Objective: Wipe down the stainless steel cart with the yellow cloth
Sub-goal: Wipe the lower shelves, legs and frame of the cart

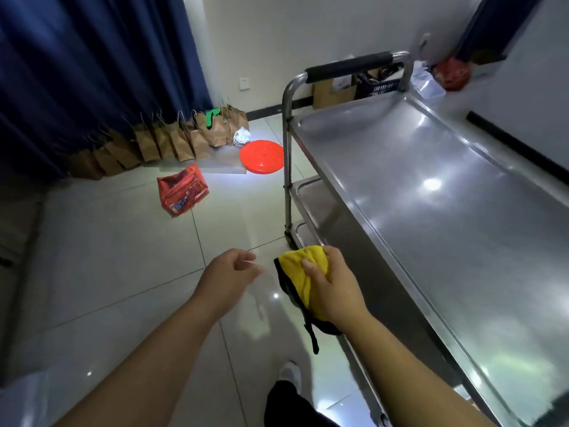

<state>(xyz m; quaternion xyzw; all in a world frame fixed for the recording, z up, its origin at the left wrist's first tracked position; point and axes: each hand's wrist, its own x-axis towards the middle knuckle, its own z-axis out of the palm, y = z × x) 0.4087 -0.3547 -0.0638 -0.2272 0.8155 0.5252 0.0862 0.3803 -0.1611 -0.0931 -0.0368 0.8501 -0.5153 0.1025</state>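
Head view: gripping bunched yellow cloth (303, 274) in right hand (331, 286), just left of stainless steel cart (431, 192) rim, not touching top shelf. Hovering left hand (229, 272) nearby over floor tiles (123, 257), fingers loosely curled, holding nothing.

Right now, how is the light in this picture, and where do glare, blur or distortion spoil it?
Head view: the room is dim; bright glare spots sit on the cart top and on the floor tiles near the red disc. Wide-angle bending curves the cart's edges. The left hand is slightly motion-blurred; the right hand gripping the yellow cloth is sharper.
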